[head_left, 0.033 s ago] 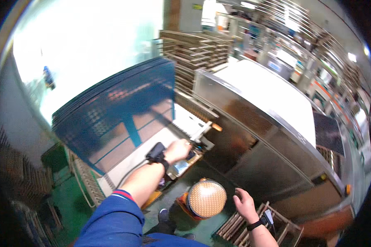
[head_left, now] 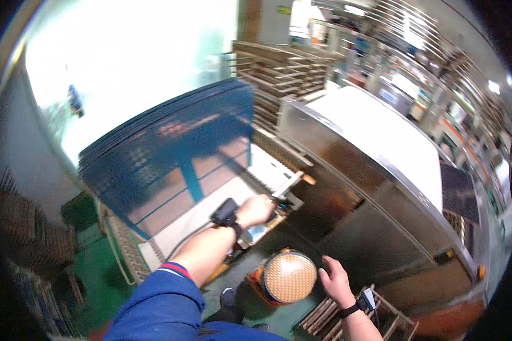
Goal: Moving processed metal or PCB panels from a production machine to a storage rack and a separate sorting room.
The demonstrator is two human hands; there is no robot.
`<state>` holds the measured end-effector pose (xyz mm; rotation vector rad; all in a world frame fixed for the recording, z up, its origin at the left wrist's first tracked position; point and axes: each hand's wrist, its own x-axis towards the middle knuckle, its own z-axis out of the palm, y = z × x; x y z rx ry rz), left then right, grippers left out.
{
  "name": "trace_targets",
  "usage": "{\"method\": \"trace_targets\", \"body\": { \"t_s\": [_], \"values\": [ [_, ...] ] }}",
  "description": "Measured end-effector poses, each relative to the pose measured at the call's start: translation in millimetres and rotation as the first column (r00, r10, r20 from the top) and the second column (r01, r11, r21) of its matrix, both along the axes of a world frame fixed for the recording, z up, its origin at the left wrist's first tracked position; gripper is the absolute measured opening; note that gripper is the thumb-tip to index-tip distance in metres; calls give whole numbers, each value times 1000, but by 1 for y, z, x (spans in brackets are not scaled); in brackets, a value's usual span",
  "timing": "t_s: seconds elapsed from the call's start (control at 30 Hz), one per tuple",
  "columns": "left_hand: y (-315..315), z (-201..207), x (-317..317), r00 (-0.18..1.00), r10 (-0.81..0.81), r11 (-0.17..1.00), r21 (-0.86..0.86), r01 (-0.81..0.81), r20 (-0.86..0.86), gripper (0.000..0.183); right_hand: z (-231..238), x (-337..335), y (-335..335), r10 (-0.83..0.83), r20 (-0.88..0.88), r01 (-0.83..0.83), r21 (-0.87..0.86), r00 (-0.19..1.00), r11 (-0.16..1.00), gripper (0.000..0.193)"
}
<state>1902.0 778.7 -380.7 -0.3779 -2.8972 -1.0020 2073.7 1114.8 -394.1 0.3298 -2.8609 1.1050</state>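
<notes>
My left hand is closed at the near edge of a work stand, its palm turned down. Something dark shows beside its fingers, too blurred to name. A black strapped device sits on that wrist. Behind the hand, a stack of blue panels with pinkish rectangles stands tilted on the stand, above a white sheet. My right hand hangs open in the air, fingers apart, holding nothing. It is just right of a round stool with a dimpled tan seat.
A steel-sided machine with a bright white top runs along the right. Slatted racks are piled behind, and another slatted rack stands low at front right. Green floor shows at left. A cable lies along the left forearm.
The whole view has shifted slightly, so the panels, stool and machine appear a little farther right. Neither hand has visibly changed its grip.
</notes>
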Motion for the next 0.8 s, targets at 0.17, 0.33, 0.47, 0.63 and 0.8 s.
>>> {"method": "trace_targets", "body": {
  "t_s": [0.17, 0.33, 0.47, 0.63, 0.8],
  "values": [
    [-27, -44, -21, 999, -30, 1000, -3, 30, 28, 26, 76, -115, -168, 336, -430, -297, 156, 838, 942, 59],
    [8, 19, -3, 968, 120, 936, 301, -185, 220, 22, 78, -183, -183, 459, -291, -296, 464, 840, 835, 20],
    [15, -42, -25, 890, 238, 796, 447, -408, 389, 20, 80, -199, -209, 496, -253, -361, 433, 831, 826, 11],
    [46, -54, -37, 874, 277, 670, 572, -474, 399, 15, 81, -214, -192, 328, 107, -319, -94, 939, 943, 5],
    [46, -47, -37, 771, 316, 528, 573, -627, 553, 15, 90, -231, -187, 531, 132, -533, -22, 837, 846, 7]
  ]
}}
